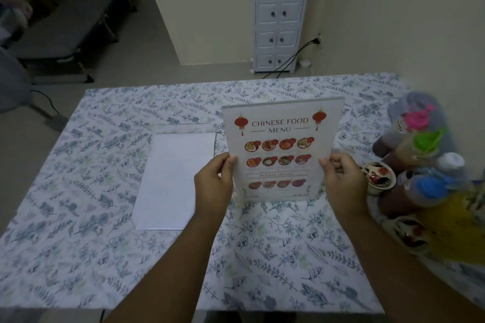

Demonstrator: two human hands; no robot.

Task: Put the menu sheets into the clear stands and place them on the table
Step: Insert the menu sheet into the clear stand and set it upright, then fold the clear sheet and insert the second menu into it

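Note:
A clear stand [282, 149] holds a Chinese food menu sheet and stands upright near the middle of the table [105, 257], tilted slightly. My left hand [214, 183] grips its left edge and my right hand [342, 178] grips its right edge, both low on the stand. To its left a second clear stand [173, 181] lies flat on the floral tablecloth with a white sheet in it, blank side up.
Sauce bottles [420, 165] with pink, green and blue caps crowd the table's right edge, with small painted bowls [378, 174] beside them. A white drawer cabinet [279, 13] stands against the wall beyond the table. Dark chairs [65, 21] fill the far left.

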